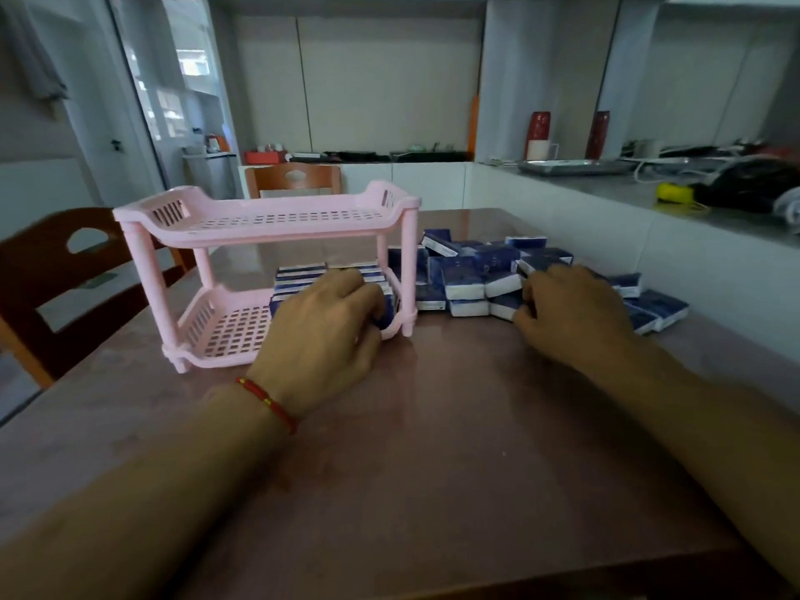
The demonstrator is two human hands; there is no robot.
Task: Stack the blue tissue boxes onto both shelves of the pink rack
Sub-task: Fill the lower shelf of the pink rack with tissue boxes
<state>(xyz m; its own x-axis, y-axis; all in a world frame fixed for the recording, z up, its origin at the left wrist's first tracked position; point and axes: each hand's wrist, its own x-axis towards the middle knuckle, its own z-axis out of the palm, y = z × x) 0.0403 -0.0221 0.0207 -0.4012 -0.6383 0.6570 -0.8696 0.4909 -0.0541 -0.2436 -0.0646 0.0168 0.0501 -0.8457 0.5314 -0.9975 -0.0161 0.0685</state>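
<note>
Your left hand (pixel 322 322) curls around a blue tissue box (pixel 386 313) at the right end of the lower shelf of the pink slatted plastic rack (pixel 264 218); seat it flush against its neighbours before letting go. Your right hand (pixel 571 313) closes on a box in the loose blue pile (pixel 472 270) beside the rack. The top shelf is still bare.

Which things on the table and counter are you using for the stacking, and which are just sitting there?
Used:
pink rack
blue boxes on its bottom shelf
pile of blue boxes
left hand
right hand

Just lying about:
chairs
red vases
metal tray
yellow roll
</note>
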